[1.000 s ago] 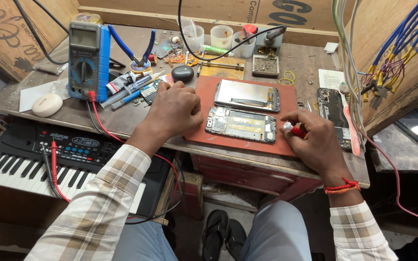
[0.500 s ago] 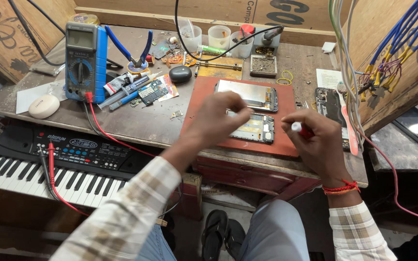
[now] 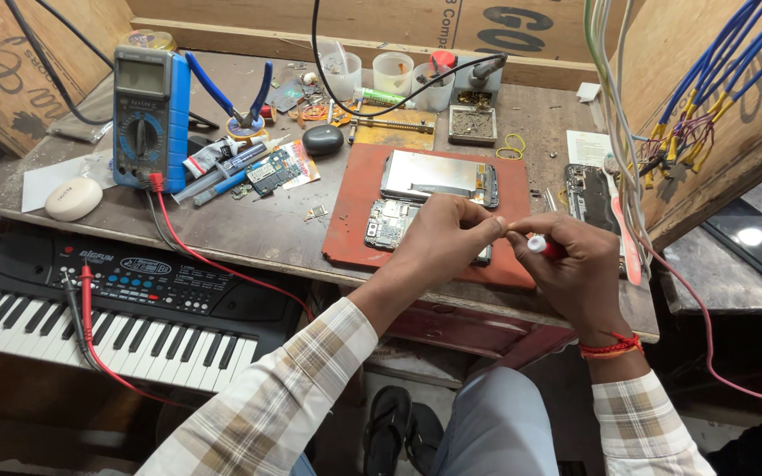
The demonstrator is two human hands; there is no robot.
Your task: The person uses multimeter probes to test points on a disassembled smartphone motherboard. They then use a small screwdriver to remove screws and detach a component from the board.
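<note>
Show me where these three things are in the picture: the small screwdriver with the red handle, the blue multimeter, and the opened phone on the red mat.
red-handled screwdriver (image 3: 543, 247), head view, on the handle by the right hand.
blue multimeter (image 3: 145, 119), head view, near its dial.
opened phone (image 3: 388, 222), head view, on its uncovered board left of the left hand.

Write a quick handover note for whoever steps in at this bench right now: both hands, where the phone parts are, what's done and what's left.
Left hand: fingers pinched at the tip of the screwdriver; too small to tell what they hold.
Right hand: gripping the red-handled screwdriver, raised above the red mat.
Opened phone body lies on the mat, partly hidden by the left hand; the separated screen panel lies just behind it.
Done: phone is opened up.
Left: whether screws are going in or out cannot be told; nothing is reassembled.
</note>
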